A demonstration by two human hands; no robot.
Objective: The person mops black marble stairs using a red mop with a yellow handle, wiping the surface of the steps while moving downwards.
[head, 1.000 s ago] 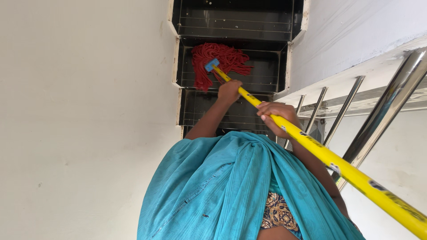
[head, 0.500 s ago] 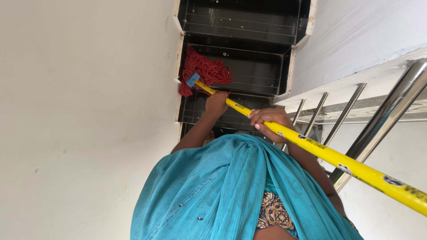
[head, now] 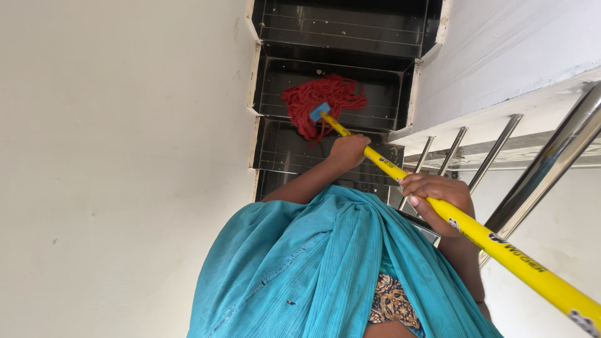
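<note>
I hold a mop by its yellow handle (head: pixel 501 250) with both hands. My left hand (head: pixel 348 150) grips the handle low down, close to the blue socket (head: pixel 319 112). My right hand (head: pixel 436 199) is closed around the handle higher up, nearer my body. The red string mop head (head: pixel 316 100) lies spread on a dark, glossy stair tread (head: pixel 375 94) below me. A teal cloth (head: pixel 325 269) draped over my front hides the nearest steps.
Black stairs (head: pixel 344 31) run down between a plain white wall (head: pixel 119 156) on the left and a white wall on the right. A steel handrail (head: pixel 551 163) with thin balusters (head: pixel 494 150) stands at the right, close to the handle.
The mop head has swept from the left edge of the tread to its middle. Both hands and the handle have shifted right and lower in view.
</note>
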